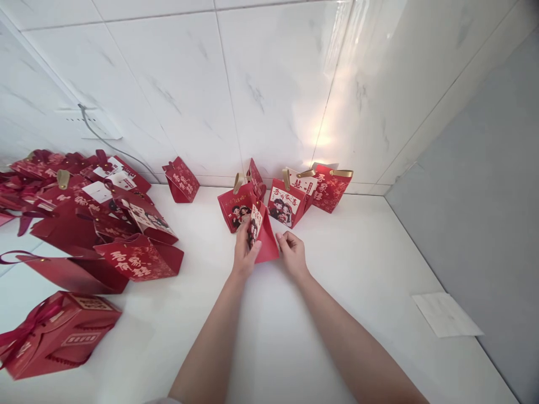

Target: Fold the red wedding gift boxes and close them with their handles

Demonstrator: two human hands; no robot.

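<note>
My left hand [245, 255] is closed round the near side of a red gift box [266, 240] with a cartoon couple and gold writing on its front. The box stands upright on the white tabletop [357, 280], its plain side turned to the right. Just right of it, my right hand [293, 256] has its fingers curled and thumb pressed in, close to the box's edge; anything inside the pinch is too small to make out. Behind the held box stand another red gift box [233, 209] with a couple print and a gold ribbon, and a patterned one [256, 180].
Right of these, a couple-print box [286, 203] and a red bag-shaped box [330, 191] lean near the tiled wall [278, 84]. A small box [182, 180] stands alone. Several red boxes [138, 259] crowd the left, with a ribboned box [63, 336] nearer. White paper [446, 314] lies right.
</note>
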